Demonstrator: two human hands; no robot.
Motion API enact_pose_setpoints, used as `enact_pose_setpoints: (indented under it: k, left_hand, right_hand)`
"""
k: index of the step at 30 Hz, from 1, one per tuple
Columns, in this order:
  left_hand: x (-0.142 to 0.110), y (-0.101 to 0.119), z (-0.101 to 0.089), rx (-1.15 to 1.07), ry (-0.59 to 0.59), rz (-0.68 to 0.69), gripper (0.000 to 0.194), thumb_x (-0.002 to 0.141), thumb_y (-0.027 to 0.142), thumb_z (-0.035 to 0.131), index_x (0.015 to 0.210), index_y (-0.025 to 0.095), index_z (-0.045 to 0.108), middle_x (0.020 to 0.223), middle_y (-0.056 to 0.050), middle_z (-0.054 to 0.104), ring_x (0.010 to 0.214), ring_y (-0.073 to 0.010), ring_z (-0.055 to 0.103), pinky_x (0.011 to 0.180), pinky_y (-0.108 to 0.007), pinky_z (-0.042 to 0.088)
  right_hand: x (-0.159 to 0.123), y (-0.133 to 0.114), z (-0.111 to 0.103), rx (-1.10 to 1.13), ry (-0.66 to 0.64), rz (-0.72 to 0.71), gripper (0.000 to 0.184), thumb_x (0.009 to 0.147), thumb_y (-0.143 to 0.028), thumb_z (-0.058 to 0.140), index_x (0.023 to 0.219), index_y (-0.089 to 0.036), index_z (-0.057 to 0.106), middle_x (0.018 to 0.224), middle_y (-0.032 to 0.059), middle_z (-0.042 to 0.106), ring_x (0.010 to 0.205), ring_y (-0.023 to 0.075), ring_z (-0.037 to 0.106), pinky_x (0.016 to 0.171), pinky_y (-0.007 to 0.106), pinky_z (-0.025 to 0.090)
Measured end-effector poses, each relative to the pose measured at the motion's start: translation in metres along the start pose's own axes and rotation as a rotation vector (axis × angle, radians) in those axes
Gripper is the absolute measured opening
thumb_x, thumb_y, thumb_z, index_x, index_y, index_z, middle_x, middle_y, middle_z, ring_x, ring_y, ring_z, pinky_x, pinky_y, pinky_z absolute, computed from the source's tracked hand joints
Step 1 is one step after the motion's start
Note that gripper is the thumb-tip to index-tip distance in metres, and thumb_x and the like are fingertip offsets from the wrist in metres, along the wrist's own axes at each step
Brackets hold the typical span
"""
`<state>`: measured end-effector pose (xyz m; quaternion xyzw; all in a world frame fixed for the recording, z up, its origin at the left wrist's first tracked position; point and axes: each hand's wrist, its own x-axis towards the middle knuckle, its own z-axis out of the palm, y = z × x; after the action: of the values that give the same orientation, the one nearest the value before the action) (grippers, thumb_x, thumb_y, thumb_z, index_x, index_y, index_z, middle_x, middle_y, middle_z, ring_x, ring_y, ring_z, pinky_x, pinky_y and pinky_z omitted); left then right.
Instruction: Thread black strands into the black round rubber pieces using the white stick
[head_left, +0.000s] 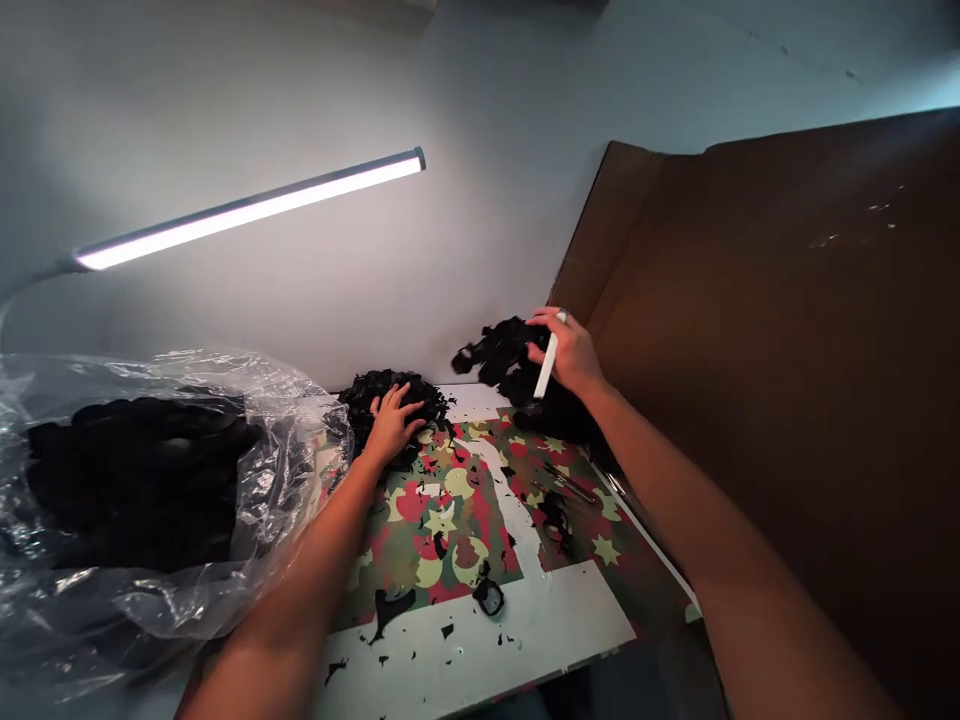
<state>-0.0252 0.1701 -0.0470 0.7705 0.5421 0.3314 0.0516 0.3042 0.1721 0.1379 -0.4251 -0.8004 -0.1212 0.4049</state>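
My left hand (393, 422) lies with fingers spread on a heap of small black scraps (382, 385) at the back of the table, against the wall. My right hand (571, 352) is raised further right, closed on a slim white stick-shaped tool (551, 358) that points down. Beside its fingertips is a ragged clump of black pieces (501, 350), partly blurred; I cannot tell whether the fingers touch it. More black material lies beneath that hand, partly hidden by it.
A clear plastic bag (289, 440) full of black pieces (142, 480) stands left. The patterned tabletop (480, 500) carries loose scraps, a black ring-shaped piece (489, 597) and thin metal tools (574, 484). A cardboard wall (787, 400) rises right; a lit lamp (255, 210) hangs above left.
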Motion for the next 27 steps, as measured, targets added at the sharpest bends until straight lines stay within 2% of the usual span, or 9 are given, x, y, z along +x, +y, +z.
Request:
enact_pose_setpoints:
  k: [6,8,10,12,14,17,20,24,27]
  left_hand:
    - [-0.01,-0.006,-0.017,-0.028,0.054,0.032,0.029,0.094,0.02,0.056,0.119,0.02,0.071,0.151,-0.014,0.051,0.145,-0.0303,0.04,0.118,-0.054,0.033]
    - [-0.015,-0.004,-0.025,-0.028,0.06,0.059,0.028,0.094,0.018,0.056,0.115,0.023,0.073,0.148,-0.011,0.055,0.145,-0.0297,0.041,0.119,-0.056,0.031]
    - [-0.023,0.004,-0.033,-0.025,0.057,0.087,0.03,0.094,0.015,0.054,0.115,0.027,0.073,0.147,-0.007,0.057,0.145,-0.0279,0.04,0.121,-0.057,0.024]
    - [-0.035,0.016,-0.041,-0.025,0.056,0.097,0.034,0.096,0.013,0.05,0.118,0.029,0.071,0.147,-0.005,0.056,0.145,-0.0255,0.039,0.122,-0.055,0.02]
    - [-0.052,0.029,-0.048,-0.028,0.062,0.074,0.035,0.098,0.013,0.046,0.12,0.027,0.069,0.145,-0.007,0.058,0.142,-0.0252,0.042,0.12,-0.051,0.026]
    - [-0.083,0.044,-0.059,-0.036,0.043,0.002,0.027,0.099,0.021,0.046,0.114,0.023,0.068,0.122,-0.012,0.066,0.123,-0.0283,0.056,0.105,-0.046,0.043]
    - [-0.112,0.047,-0.065,-0.059,-0.038,-0.05,0.013,0.092,0.026,0.061,0.101,0.021,0.068,0.101,-0.009,0.067,0.101,-0.0289,0.063,0.091,-0.043,0.05]
    - [-0.129,0.04,-0.07,-0.129,-0.121,-0.1,0.015,0.081,0.013,0.066,0.094,0.02,0.066,0.099,-0.008,0.067,0.095,-0.0272,0.064,0.084,-0.04,0.051]
    - [-0.128,0.038,-0.076,-0.218,-0.153,-0.126,0.021,0.078,0.008,0.061,0.094,0.021,0.065,0.091,-0.004,0.067,0.084,-0.023,0.065,0.077,-0.035,0.051]
  right_hand:
    - [-0.097,-0.087,0.074,0.087,-0.331,-0.186,0.037,0.082,-0.016,0.069,0.118,-0.02,0.066,0.14,0.0113,0.06,0.113,0.0254,0.065,0.093,0.035,0.053]
    - [-0.119,-0.106,0.085,0.036,-0.425,-0.288,0.044,0.082,-0.018,0.072,0.125,-0.021,0.064,0.15,0.0121,0.052,0.111,0.0273,0.065,0.094,0.038,0.051]
    - [-0.131,-0.116,0.084,-0.01,-0.451,-0.292,0.069,0.082,-0.027,0.077,0.145,-0.02,0.049,0.159,0.0155,0.037,0.117,0.0302,0.061,0.097,0.042,0.048]
    - [-0.136,-0.116,0.077,-0.05,-0.469,-0.225,0.095,0.079,-0.038,0.08,0.157,-0.016,0.03,0.161,0.0209,0.031,0.128,0.0338,0.053,0.099,0.045,0.045]
    - [-0.139,-0.108,0.071,-0.089,-0.533,-0.118,0.103,0.077,-0.044,0.082,0.158,-0.013,0.026,0.156,0.0239,0.038,0.132,0.0356,0.049,0.101,0.048,0.042]
    - [-0.147,-0.085,0.069,-0.14,-0.649,0.025,0.078,0.079,-0.031,0.081,0.147,-0.017,0.047,0.145,0.0186,0.056,0.126,0.0342,0.055,0.098,0.046,0.044]
    - [-0.153,-0.059,0.068,-0.179,-0.649,0.109,0.061,0.078,-0.012,0.075,0.136,-0.019,0.06,0.14,0.0167,0.06,0.122,0.0352,0.056,0.095,0.047,0.044]
    - [-0.148,-0.038,0.056,-0.168,-0.68,0.151,0.068,0.075,-0.01,0.073,0.14,-0.022,0.058,0.147,0.0154,0.054,0.132,0.037,0.049,0.101,0.052,0.039]
    - [-0.135,-0.048,0.044,-0.093,-0.782,0.119,0.081,0.07,-0.01,0.072,0.147,-0.025,0.05,0.154,0.0127,0.046,0.144,0.0409,0.035,0.108,0.059,0.031]
